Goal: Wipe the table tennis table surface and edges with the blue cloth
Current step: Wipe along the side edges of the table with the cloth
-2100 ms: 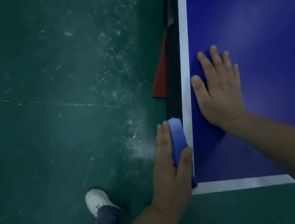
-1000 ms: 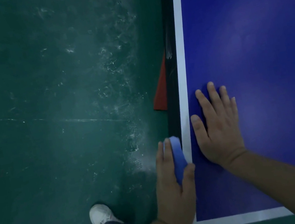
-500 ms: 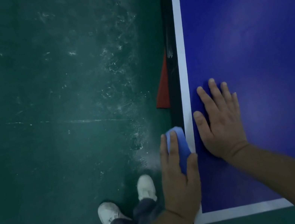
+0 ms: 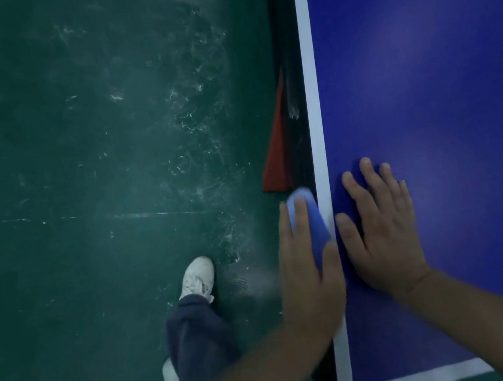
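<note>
The blue table tennis table fills the right side, with a white line along its left edge and near end. My left hand grips the folded blue cloth and holds it against the table's left side edge, fingers on the outer face and thumb on the white line. My right hand lies flat on the blue surface just right of that edge, fingers straight and spread.
Scuffed green floor lies to the left. My white shoes and dark trouser leg stand close to the table. A red panel and dark frame parts sit under the table's left edge.
My left hand has slid the cloth forward along the side edge. My right hand stays flat on the surface. My feet have stepped forward beside the table.
</note>
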Demonstrator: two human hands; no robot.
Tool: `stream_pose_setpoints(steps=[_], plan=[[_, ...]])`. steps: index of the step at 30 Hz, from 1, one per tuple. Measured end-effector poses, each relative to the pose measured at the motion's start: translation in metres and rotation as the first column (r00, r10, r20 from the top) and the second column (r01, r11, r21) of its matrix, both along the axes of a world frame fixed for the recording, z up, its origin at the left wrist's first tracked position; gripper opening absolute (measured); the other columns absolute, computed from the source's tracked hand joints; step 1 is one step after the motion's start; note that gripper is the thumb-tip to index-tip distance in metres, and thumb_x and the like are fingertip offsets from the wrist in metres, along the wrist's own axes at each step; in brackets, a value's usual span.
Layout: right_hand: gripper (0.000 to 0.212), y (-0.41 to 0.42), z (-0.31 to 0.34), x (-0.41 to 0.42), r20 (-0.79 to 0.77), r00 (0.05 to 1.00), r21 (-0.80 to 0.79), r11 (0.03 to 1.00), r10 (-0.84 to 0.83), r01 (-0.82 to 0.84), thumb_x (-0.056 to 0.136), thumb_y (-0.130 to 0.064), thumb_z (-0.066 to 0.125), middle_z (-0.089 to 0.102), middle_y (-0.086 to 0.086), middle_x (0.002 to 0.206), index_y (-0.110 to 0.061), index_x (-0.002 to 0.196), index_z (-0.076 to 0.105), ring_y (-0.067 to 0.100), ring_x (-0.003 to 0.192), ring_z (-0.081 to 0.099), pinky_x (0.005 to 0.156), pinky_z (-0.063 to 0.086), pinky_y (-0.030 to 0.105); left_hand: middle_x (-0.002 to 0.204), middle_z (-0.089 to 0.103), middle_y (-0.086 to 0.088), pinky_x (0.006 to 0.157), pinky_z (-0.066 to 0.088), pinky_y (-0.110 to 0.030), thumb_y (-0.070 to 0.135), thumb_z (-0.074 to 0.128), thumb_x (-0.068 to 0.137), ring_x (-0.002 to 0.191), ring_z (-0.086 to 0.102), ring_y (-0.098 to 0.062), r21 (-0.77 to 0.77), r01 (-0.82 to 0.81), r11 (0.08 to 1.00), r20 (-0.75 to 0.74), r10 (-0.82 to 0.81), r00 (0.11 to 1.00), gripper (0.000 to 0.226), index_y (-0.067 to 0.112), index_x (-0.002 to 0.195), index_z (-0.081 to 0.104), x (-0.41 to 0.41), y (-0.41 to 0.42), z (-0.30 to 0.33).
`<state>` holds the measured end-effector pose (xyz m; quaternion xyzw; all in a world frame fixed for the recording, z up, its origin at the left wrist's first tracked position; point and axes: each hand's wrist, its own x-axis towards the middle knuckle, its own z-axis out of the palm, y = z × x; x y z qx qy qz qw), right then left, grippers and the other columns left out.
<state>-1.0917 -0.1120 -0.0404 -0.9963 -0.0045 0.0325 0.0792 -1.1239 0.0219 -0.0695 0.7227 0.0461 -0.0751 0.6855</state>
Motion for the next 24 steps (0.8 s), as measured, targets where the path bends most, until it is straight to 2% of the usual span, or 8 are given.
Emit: stream_pose_setpoints(steps=[4,6,8,10,14,19,22,24], plan=[[0.051,-0.001,0.009,0.022,0.052,0.999,0.048,0.999,0.007,-0.010,0.096,-0.044,0.045,0.043,0.013,0.151,-0.012,0.134,0.054,0.035,0.141,0.036,0.115,0.026,0.052,0.169,0.010,0.006,0.123,0.010,-0.020,0.041,0.038,0.101,0.155,0.005,-0.006,0.000,0.038,0.999,-0.114,-0.038,0.993,0.066,0.044,0.159,0.008,-0.019,-0.003,-0.001],[0.044,-0.005,0.017,0.061,0.092,0.993,0.082,0.993,0.074,-0.082,0.096,-0.040,0.048,0.052,0.014,0.140,-0.007,0.124,0.059,0.032,0.128,0.047,0.109,0.036,0.047,0.170,0.008,0.004,0.120,0.007,-0.014,0.045,0.037,0.099,0.154,0.003,-0.003,0.003,0.042,0.999,-0.115,-0.042,0.992,0.067,0.041,0.160,0.009,0.020,-0.006,0.000],[0.047,-0.011,0.021,0.118,0.087,0.990,0.089,0.989,0.107,-0.115,0.099,-0.037,0.046,0.047,0.015,0.147,-0.005,0.132,0.055,0.032,0.136,0.041,0.115,0.030,0.041,0.170,0.008,0.001,0.120,0.006,-0.015,0.049,0.035,0.097,0.155,0.001,-0.005,0.002,0.046,0.999,-0.073,-0.045,0.996,0.070,0.031,0.161,0.011,0.073,-0.009,-0.007],[0.057,-0.014,0.020,0.176,0.031,0.998,0.075,0.996,0.049,-0.051,0.101,-0.040,0.039,0.027,0.011,0.162,-0.009,0.149,0.041,0.029,0.150,0.020,0.122,0.014,0.038,0.169,0.011,-0.003,0.122,0.006,-0.021,0.051,0.034,0.096,0.156,0.001,-0.012,0.012,0.063,0.998,-0.008,-0.063,0.998,0.075,0.021,0.161,0.013,0.135,-0.013,-0.016],[0.062,-0.009,0.004,0.233,-0.063,0.995,-0.054,0.996,-0.080,0.076,0.104,-0.044,0.022,0.002,0.003,0.169,-0.019,0.161,0.014,0.026,0.155,-0.003,0.125,0.000,0.049,0.169,0.009,-0.007,0.124,0.007,-0.028,0.036,0.045,0.095,0.156,0.004,-0.015,-0.018,0.021,1.000,-0.008,-0.021,1.000,0.081,0.009,0.161,0.006,0.226,-0.019,-0.016],[0.065,-0.010,0.003,0.227,-0.023,0.996,-0.053,0.995,-0.084,0.083,0.102,-0.050,0.018,0.005,0.000,0.169,-0.021,0.161,0.016,0.024,0.155,-0.002,0.125,0.000,0.048,0.170,0.007,0.000,0.126,0.017,-0.046,0.031,0.046,0.102,0.156,0.008,-0.014,-0.124,0.048,0.991,-0.006,-0.049,0.999,0.073,0.013,0.161,0.005,0.129,-0.008,-0.013],[0.066,-0.010,0.002,0.228,-0.022,0.997,-0.030,0.997,-0.078,0.078,0.102,-0.052,0.018,0.007,-0.001,0.169,-0.022,0.160,0.018,0.023,0.155,-0.001,0.125,0.001,0.048,0.170,0.001,0.011,0.126,0.015,-0.042,0.046,0.042,0.105,0.156,0.005,-0.013,-0.206,0.094,0.974,-0.055,-0.107,0.993,0.071,0.024,0.160,0.002,0.067,0.001,-0.009],[0.066,-0.011,0.001,0.227,-0.013,0.997,-0.026,0.997,-0.079,0.079,0.101,-0.052,0.019,0.007,-0.001,0.169,-0.023,0.160,0.018,0.022,0.155,-0.001,0.125,0.001,0.047,0.169,-0.002,0.015,0.126,0.013,-0.038,0.053,0.039,0.103,0.156,0.002,-0.009,-0.178,0.096,0.979,-0.098,-0.115,0.989,0.072,0.029,0.158,-0.001,0.079,0.000,-0.007]])
